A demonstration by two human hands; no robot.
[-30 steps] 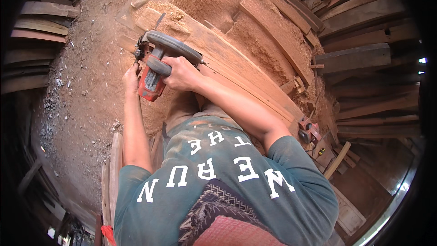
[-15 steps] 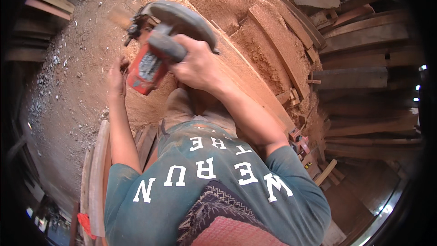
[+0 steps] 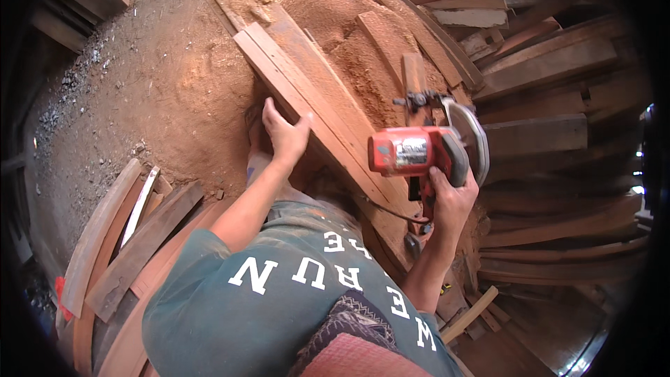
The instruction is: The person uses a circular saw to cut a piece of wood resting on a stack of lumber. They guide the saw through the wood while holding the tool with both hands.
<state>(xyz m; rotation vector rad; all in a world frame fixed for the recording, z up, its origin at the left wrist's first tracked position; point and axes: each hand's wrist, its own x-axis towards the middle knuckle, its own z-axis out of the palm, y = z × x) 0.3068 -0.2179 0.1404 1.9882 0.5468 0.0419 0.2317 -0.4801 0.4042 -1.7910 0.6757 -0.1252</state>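
The red circular saw (image 3: 401, 150) is in the right hand (image 3: 453, 195), whose fingers are wrapped around its dark rear handle (image 3: 458, 157); the saw's body lies just ahead of those fingers and to their left, and the grey blade guard (image 3: 478, 139) rises beyond them on the right. The saw is held near the right side of the broad board (image 3: 314, 73), well apart from the left hand (image 3: 286, 136). That hand is unclenched, thumb spread from the fingers, at the near-left edge of the narrow plank (image 3: 289, 84); whether it touches the wood I cannot tell. 1.0 s ago, both hands were at the saw, over the plank's far-left part; 0.5 s ago, the left hand was already off it. Now the saw has swung right and the left hand has moved in beside the plank
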